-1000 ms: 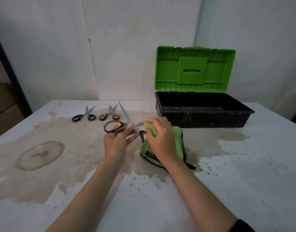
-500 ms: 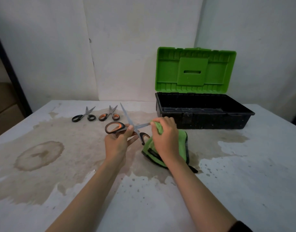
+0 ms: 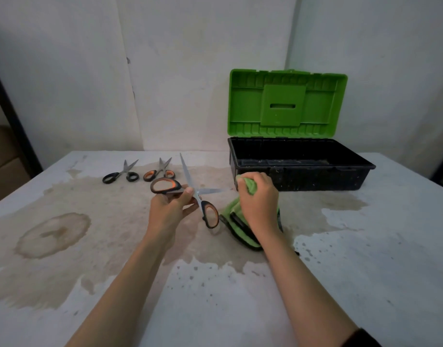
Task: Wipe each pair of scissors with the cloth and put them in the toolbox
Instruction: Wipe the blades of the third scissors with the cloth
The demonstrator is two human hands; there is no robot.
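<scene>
My left hand (image 3: 171, 205) pinches a large pair of orange-and-black scissors (image 3: 190, 190) near the pivot, with the blades spread wide. One blade points away from me, the other points right toward the cloth. My right hand (image 3: 259, 199) grips a bunched green cloth (image 3: 243, 227) just off the tip of that right-pointing blade. Two smaller pairs lie on the table farther back: black-handled scissors (image 3: 120, 173) and orange-handled scissors (image 3: 160, 171). The toolbox (image 3: 300, 166) stands open at the back right, black tray and upright green lid.
The white table (image 3: 365, 259) carries a broad brownish stain across its left and middle. A white wall rises close behind the toolbox. A dark post and brown boxes stand off the table's left edge.
My right hand has slid the cloth rightward along the blade, from near the pivot out past its tip. The left hand has held the scissors nearly still.
</scene>
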